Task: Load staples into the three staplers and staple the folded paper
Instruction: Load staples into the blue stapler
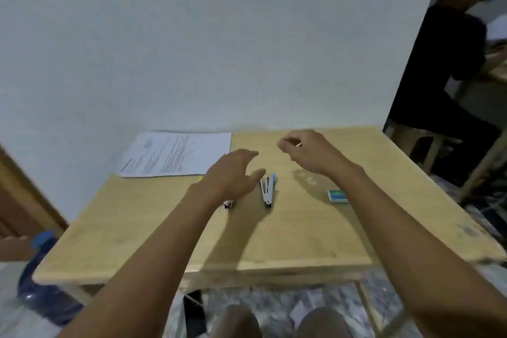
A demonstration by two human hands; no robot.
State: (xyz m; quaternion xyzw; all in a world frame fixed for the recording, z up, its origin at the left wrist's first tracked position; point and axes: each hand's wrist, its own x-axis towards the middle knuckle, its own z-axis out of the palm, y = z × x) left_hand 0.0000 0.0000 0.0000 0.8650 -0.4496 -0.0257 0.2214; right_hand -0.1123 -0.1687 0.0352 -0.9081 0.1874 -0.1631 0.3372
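Note:
A white and blue stapler (268, 190) lies in the middle of the wooden table (301, 236). My left hand (231, 175) hovers just left of it with fingers spread and holds nothing. Under that wrist the white, red and black end of a second stapler (228, 204) peeks out; the rest is hidden. A yellow bit (201, 178) shows by the paper's edge. My right hand (310, 152) is raised behind the stapler, its curled fingers pinching a small thin pale strip (297, 143), blurred, seemingly staples. A green and white staple box (338, 196) lies at the right. Printed paper (175, 155) lies at the back left.
The table stands against a plain wall. A blue water bottle (41, 271) stands on the floor at the lower left. A person in dark clothes (441, 68) sits on a stool beyond the table's right corner. My knees (274, 321) are below the front edge.

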